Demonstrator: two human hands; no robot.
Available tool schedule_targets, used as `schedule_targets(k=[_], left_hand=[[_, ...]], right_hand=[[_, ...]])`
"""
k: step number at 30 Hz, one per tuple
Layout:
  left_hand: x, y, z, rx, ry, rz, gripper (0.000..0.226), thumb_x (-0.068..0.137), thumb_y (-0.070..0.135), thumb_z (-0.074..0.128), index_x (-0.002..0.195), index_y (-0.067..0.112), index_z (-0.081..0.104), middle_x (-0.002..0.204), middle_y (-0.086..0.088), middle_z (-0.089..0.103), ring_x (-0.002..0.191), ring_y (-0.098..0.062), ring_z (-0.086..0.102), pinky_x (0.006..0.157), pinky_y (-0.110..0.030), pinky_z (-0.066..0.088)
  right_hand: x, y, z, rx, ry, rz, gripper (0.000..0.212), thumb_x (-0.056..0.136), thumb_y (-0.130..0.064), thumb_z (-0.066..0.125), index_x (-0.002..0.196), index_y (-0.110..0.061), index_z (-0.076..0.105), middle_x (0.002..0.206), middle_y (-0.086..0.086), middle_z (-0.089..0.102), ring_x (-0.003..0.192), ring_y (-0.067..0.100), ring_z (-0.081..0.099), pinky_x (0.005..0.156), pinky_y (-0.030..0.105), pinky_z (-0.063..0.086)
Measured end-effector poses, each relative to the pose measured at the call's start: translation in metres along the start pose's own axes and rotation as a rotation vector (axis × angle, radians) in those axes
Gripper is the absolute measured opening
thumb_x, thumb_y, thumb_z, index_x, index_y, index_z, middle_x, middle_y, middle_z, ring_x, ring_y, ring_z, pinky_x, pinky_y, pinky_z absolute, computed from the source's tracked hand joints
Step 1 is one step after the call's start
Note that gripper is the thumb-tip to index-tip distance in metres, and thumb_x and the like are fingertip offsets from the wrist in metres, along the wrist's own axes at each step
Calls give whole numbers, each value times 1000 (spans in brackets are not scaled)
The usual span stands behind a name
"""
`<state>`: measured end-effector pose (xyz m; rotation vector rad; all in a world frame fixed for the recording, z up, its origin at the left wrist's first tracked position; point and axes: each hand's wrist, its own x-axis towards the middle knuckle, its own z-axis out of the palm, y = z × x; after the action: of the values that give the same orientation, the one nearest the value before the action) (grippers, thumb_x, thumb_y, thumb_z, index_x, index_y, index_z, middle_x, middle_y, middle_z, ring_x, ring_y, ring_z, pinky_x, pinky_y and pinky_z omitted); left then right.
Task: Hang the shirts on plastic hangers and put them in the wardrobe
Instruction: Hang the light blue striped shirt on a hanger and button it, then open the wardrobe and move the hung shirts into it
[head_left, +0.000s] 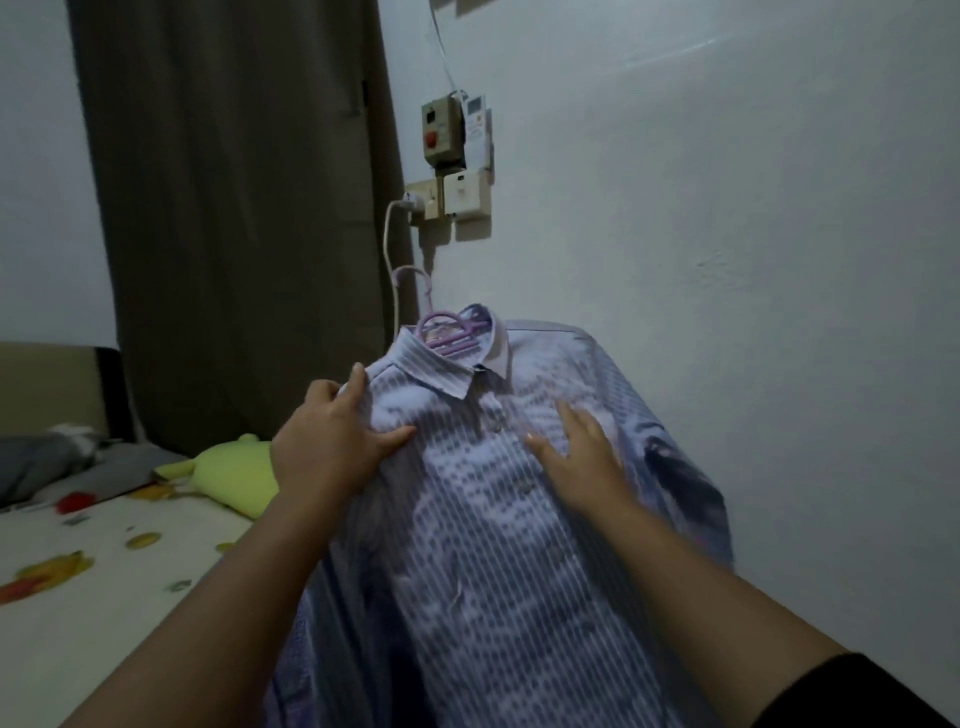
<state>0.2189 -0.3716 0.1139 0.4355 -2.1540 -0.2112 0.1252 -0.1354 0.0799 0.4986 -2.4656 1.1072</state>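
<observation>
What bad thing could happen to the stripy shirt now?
The striped shirt sits on the purple hanger, but only the left hand has a grip on its shoulder. The right hand just lies flat on the front. If it is lifted by the cloth, the hanger might tip and the shirt could slide off.

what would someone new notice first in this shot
A striped shirt fills the middle of the view, already on a purple plastic hanger that shows inside its collar. The left hand grips the shirt's shoulder while the right hand lies flat on its chest. Behind, switch boxes sit on the white wall, and a green plush toy lies on the bed at left.
</observation>
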Motion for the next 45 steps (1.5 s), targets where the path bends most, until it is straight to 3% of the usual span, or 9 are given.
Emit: schedule_targets(k=[3, 6, 9, 13, 16, 19, 24, 34, 45], left_hand=[[18, -36, 29, 145, -96, -166, 96, 73, 72, 62, 149, 23, 28, 141, -12, 40, 117, -34, 52, 87, -40, 46], [19, -51, 65, 287, -236, -216, 86, 83, 61, 58, 151, 23, 21, 155, -14, 22, 135, -38, 34, 111, -54, 22], [11, -44, 90, 309, -273, -119, 71, 90, 55, 50, 150, 27, 25, 156, -9, 22, 139, -31, 29, 113, -54, 12], [-2, -23, 106, 211, -244, 67, 56, 90, 53, 45, 141, 29, 41, 149, -2, 36, 136, -22, 33, 113, -52, 12], [-12, -2, 111, 166, -279, 130, 56, 90, 56, 45, 140, 31, 43, 152, -1, 34, 139, -19, 29, 114, -50, 11], [-26, 28, 107, 116, -362, 174, 62, 90, 59, 46, 144, 32, 37, 156, -1, 28, 143, -19, 23, 116, -49, 4], [-58, 87, 89, 63, -428, 287, 64, 91, 61, 44, 146, 32, 34, 157, -1, 25, 144, -19, 21, 116, -51, -1], [-149, 233, 11, -135, -406, 564, 65, 92, 58, 45, 147, 26, 33, 155, -5, 28, 143, -23, 24, 117, -50, 6], [-247, 361, -66, -477, -460, 793, 66, 91, 58, 47, 147, 26, 35, 152, -2, 35, 138, -19, 35, 113, -39, 25]], right_hand=[[15, -6, 43, 28, -67, -7, 73, 90, -58, 45, 150, -27, 16, 159, 2, 11, 145, 23, 14, 115, 49, 18], [22, -7, 73, -4, -141, 10, 73, 91, -59, 43, 150, -27, 16, 158, 1, 12, 144, 22, 17, 115, 49, 19], [24, -1, 89, -31, -201, 17, 73, 90, -60, 43, 150, -26, 19, 158, 2, 15, 143, 21, 18, 115, 48, 18], [19, 13, 87, -90, -233, 28, 70, 90, -59, 44, 149, -27, 23, 158, 2, 16, 144, 22, 18, 115, 48, 19], [11, 28, 72, -125, -207, 62, 69, 90, -59, 46, 148, -27, 26, 156, 2, 20, 142, 22, 23, 113, 47, 23], [-3, 42, 47, -178, -180, 79, 66, 89, -60, 46, 146, -29, 31, 151, 3, 31, 136, 24, 33, 108, 47, 30], [-45, 60, -20, -262, -93, 155, 65, 92, -55, 44, 148, -28, 25, 156, 2, 21, 142, 21, 21, 112, 44, 22], [-166, 88, -178, -402, 142, 290, 64, 92, -55, 44, 148, -28, 26, 156, 3, 22, 142, 22, 21, 112, 43, 22], [-308, 97, -323, -586, 376, 481, 62, 92, -55, 44, 146, -29, 29, 155, 1, 24, 142, 20, 21, 110, 41, 21]])
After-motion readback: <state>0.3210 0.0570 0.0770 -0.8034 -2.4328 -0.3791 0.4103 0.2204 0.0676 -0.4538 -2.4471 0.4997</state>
